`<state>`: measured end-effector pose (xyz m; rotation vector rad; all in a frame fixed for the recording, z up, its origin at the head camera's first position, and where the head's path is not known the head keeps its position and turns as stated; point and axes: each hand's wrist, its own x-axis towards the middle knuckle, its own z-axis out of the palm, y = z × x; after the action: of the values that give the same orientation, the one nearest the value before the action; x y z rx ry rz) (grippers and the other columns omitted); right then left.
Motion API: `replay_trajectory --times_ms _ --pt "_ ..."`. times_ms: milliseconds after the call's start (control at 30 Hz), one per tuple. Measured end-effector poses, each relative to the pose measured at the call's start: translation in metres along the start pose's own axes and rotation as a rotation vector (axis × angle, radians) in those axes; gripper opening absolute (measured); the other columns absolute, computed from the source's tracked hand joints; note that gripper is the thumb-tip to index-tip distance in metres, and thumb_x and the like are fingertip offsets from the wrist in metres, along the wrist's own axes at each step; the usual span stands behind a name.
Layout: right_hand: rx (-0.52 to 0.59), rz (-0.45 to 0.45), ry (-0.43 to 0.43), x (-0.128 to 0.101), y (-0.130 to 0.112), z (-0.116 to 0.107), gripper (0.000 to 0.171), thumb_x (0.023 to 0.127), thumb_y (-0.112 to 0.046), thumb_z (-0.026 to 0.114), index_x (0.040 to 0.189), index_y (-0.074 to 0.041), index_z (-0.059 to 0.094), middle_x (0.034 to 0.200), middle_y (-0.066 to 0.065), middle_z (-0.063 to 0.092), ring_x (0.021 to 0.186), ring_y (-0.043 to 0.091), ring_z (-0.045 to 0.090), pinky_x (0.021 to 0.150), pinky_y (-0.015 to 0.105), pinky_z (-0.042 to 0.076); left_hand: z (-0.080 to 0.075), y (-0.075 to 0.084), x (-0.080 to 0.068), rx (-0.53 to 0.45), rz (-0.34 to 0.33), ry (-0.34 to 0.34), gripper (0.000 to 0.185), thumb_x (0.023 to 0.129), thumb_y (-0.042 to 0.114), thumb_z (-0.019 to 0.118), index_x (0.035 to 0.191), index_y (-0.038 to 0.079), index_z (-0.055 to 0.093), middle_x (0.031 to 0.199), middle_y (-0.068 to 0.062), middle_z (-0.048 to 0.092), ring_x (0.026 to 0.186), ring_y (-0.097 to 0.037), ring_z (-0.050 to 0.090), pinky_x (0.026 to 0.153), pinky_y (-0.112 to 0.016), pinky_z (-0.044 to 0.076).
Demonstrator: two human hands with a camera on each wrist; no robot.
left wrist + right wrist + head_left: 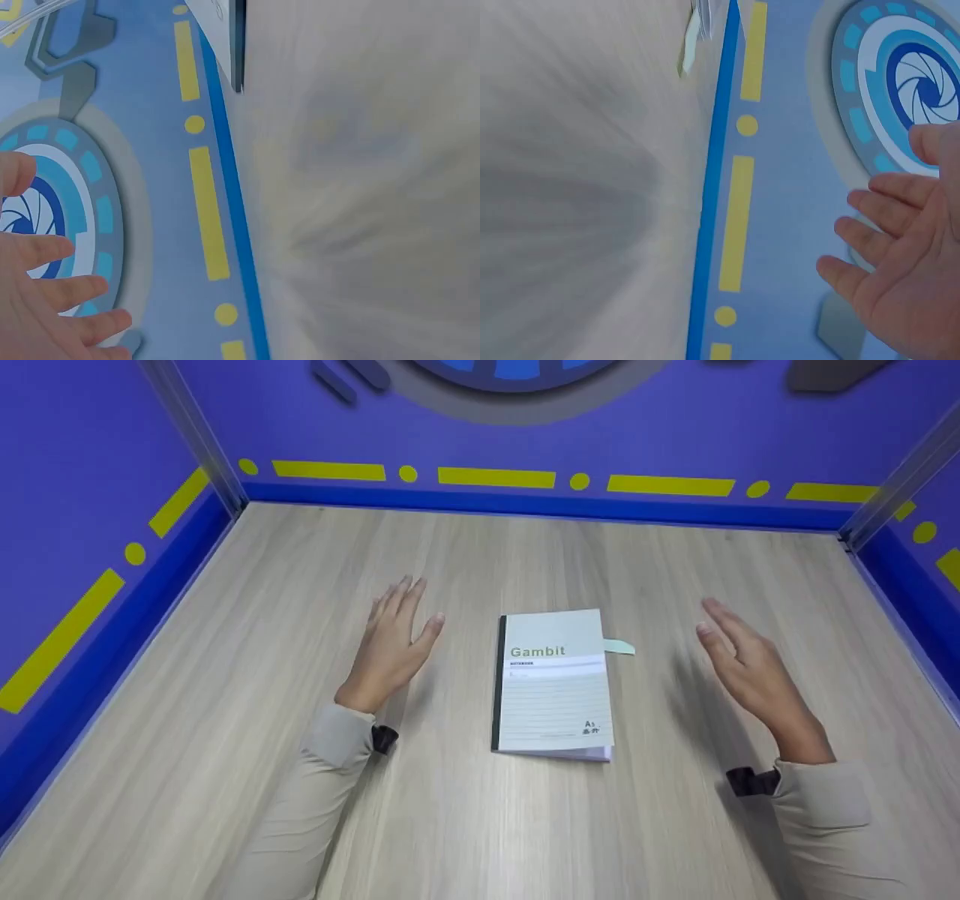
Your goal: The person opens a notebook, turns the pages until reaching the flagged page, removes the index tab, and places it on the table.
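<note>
A closed A5 notebook (555, 697) with a pale cover, a black spine on its left and the word Gambit lies on the table between the hands. From its right edge a light green tab (619, 646) sticks out. My left hand (390, 645) is held above the table to the left of the notebook, fingers spread and holding nothing. On the other side my right hand (754, 675) hovers, fingers extended and apart from the notebook. Both wrist views show the palms bare; the notebook's spine corner (238, 45) shows at the top of the left one.
The wood-grain table (420, 825) is bounded by a blue back wall (495, 450) with yellow marks and by side walls. Metal corner posts (199, 435) stand at the back left and back right. A dark strap mount (384, 739) sits on each wrist.
</note>
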<state>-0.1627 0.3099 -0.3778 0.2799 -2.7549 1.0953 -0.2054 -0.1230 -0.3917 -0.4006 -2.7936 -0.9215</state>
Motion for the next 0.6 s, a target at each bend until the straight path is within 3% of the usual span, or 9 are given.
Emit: replay_trajectory --times_ms 233,600 --pt "-0.017 -0.042 -0.170 0.004 -0.005 0.019 0.057 0.104 -0.035 0.038 0.151 -0.005 0.028 0.156 0.023 0.024 0.144 0.043 0.019 0.113 0.061 0.017 0.009 0.001 -0.001 -0.129 -0.030 -0.079 0.061 0.101 0.039 0.043 0.153 0.014 0.026 0.160 -0.010 0.019 0.148 -0.031 0.017 0.119 -0.049 0.016" --pt "-0.077 -0.033 -0.383 0.007 -0.017 0.045 0.059 0.103 -0.038 0.038 0.152 -0.007 0.027 0.157 0.019 0.025 0.147 0.040 0.014 0.116 0.059 0.014 0.022 0.001 -0.004 -0.178 -0.064 -0.162 0.061 0.100 0.042 0.044 0.152 0.016 0.028 0.160 -0.007 0.021 0.148 -0.027 0.018 0.119 -0.047 0.017"
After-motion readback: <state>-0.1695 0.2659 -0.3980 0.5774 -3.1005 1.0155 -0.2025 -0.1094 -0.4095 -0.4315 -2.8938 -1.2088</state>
